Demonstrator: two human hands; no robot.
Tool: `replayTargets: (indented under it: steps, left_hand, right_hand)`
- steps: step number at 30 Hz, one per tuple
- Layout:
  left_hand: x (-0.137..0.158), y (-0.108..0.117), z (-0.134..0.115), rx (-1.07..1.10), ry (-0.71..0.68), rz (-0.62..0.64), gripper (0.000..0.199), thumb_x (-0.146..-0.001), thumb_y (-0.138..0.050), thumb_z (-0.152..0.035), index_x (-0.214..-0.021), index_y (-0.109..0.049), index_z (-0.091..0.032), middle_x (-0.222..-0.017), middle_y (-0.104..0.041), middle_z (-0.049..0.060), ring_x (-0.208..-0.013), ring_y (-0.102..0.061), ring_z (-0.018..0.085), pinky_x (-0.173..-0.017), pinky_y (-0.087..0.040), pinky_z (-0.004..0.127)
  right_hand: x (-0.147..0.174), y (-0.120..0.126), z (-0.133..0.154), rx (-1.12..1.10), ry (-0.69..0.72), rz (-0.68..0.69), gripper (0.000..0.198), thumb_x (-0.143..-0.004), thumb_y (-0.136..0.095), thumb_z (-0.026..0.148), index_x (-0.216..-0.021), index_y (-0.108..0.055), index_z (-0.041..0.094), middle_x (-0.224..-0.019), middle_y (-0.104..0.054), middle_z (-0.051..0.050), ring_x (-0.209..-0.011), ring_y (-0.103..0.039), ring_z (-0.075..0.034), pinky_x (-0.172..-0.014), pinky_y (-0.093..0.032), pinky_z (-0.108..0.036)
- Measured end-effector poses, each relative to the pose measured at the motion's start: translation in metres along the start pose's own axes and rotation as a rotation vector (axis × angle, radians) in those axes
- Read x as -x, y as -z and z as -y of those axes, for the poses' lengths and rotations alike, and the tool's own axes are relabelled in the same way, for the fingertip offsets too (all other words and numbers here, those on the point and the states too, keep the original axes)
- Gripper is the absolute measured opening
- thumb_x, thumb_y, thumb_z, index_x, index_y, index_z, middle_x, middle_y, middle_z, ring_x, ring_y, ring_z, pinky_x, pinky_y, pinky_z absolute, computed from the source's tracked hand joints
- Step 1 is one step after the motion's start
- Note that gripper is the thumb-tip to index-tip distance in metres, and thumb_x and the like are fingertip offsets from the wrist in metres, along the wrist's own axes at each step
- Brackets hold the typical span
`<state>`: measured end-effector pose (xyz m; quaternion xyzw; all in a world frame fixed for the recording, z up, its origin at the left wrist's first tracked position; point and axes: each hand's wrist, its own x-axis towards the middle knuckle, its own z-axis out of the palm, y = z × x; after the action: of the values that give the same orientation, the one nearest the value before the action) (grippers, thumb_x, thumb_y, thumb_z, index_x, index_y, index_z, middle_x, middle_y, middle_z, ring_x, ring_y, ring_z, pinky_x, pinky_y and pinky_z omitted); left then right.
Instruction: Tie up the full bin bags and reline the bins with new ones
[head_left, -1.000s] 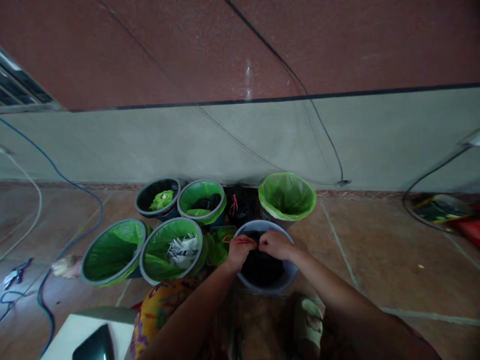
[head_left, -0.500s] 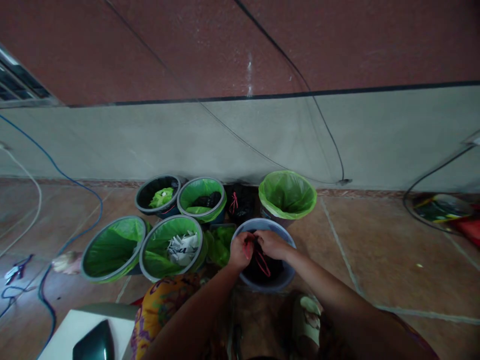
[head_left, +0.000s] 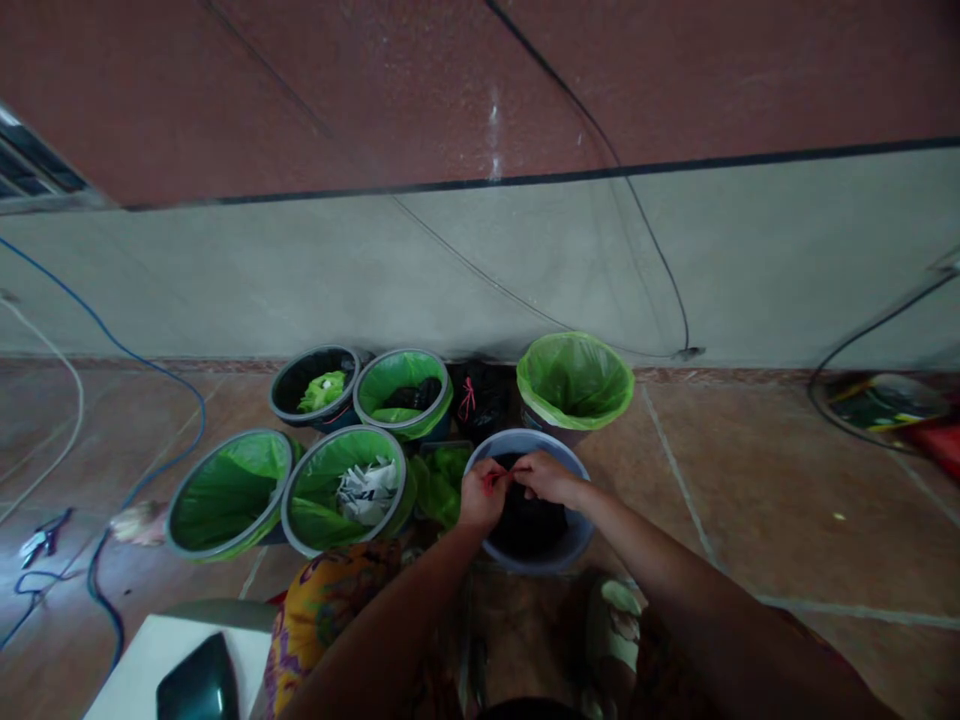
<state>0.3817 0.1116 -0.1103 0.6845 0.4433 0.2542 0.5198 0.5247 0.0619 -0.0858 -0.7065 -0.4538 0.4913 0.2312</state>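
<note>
In front of me stands a pale bluish bin [head_left: 536,562] with a black plastic bag [head_left: 531,522] inside. Over its left rim my left hand [head_left: 481,498] is closed on a red drawstring [head_left: 495,481]. My right hand [head_left: 546,477] pinches the same drawstring just to the right, so the two hands nearly meet above the bag. Whether the drawstring is knotted is hidden by the fingers. Behind the bin sits a second black bag [head_left: 486,400] with a red tie. A green-lined bin [head_left: 576,385] stands behind to the right.
Left are a green-lined bin with crumpled white paper [head_left: 367,492], a tilted green-lined bin [head_left: 225,500] and two more bins [head_left: 401,395] by the wall. A blue hose [head_left: 94,575] crosses the floor. A white stool-like surface [head_left: 124,670] holds a dark object.
The red loop that hung down over the black bag no longer dangles; red drawstring now shows between my hands. My right hand has shifted slightly right. The view has tilted a little.
</note>
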Motion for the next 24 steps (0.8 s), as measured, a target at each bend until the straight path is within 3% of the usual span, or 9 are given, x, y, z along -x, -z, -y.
replayTargets:
  steps: [5,10,16,19,22,24]
  left_hand:
    - [-0.002,0.001,-0.001,0.000,-0.011,0.072,0.014,-0.073,-0.056,-0.015,-0.060,-0.062,-0.020,-0.062,-0.057,-0.001,-0.062,-0.051,0.012,-0.061,-0.038,0.023]
    - [-0.002,0.003,-0.004,-0.031,-0.030,0.071,0.016,-0.072,-0.056,-0.013,-0.058,-0.061,-0.019,-0.060,-0.058,-0.001,-0.060,-0.051,0.012,-0.060,-0.037,0.023]
    - [0.002,0.006,0.003,-0.121,-0.016,0.080,0.020,-0.074,-0.054,-0.014,-0.054,-0.056,-0.019,-0.052,-0.052,-0.001,-0.054,-0.048,0.012,-0.056,-0.033,0.023]
    - [0.000,0.007,0.009,-0.190,0.016,0.093,0.018,-0.071,-0.055,-0.012,-0.055,-0.056,-0.019,-0.053,-0.052,0.000,-0.056,-0.049,0.013,-0.059,-0.036,0.024]
    - [-0.002,0.008,0.015,-0.223,0.085,0.107,0.013,-0.066,-0.061,-0.010,-0.076,-0.064,-0.017,-0.074,-0.064,0.004,-0.073,-0.059,0.017,-0.070,-0.043,0.026]
    - [-0.001,0.009,0.018,-0.285,0.161,0.143,0.041,-0.064,-0.065,-0.011,-0.104,-0.062,-0.016,-0.103,-0.066,0.011,-0.093,-0.062,0.021,-0.083,-0.045,0.029]
  right_hand:
    - [0.001,-0.002,0.004,0.191,0.012,-0.084,0.023,-0.084,-0.046,0.017,-0.079,-0.068,0.016,-0.057,-0.061,-0.001,-0.054,-0.056,-0.010,-0.052,-0.037,-0.021]
    - [0.004,-0.007,0.008,0.567,0.106,-0.246,0.024,-0.087,-0.044,0.017,-0.087,-0.068,0.015,-0.091,-0.071,-0.011,-0.088,-0.064,-0.020,-0.076,-0.044,-0.027]
    - [0.002,-0.001,0.000,0.735,0.010,-0.269,0.033,-0.091,-0.035,0.014,-0.100,-0.066,0.006,-0.100,-0.068,-0.022,-0.095,-0.065,-0.029,-0.083,-0.045,-0.037]
    - [0.002,0.004,-0.001,0.731,0.017,-0.212,0.030,-0.090,-0.038,0.014,-0.098,-0.067,0.010,-0.098,-0.070,-0.019,-0.096,-0.065,-0.026,-0.085,-0.045,-0.035]
    - [0.005,0.010,0.002,0.680,0.042,-0.181,0.035,-0.086,-0.040,0.008,-0.112,-0.064,0.012,-0.109,-0.069,-0.015,-0.105,-0.063,-0.024,-0.091,-0.044,-0.031]
    - [0.008,0.013,0.005,0.639,0.028,-0.154,0.048,-0.082,-0.042,0.003,-0.127,-0.056,0.011,-0.121,-0.064,-0.015,-0.115,-0.058,-0.023,-0.097,-0.041,-0.031]
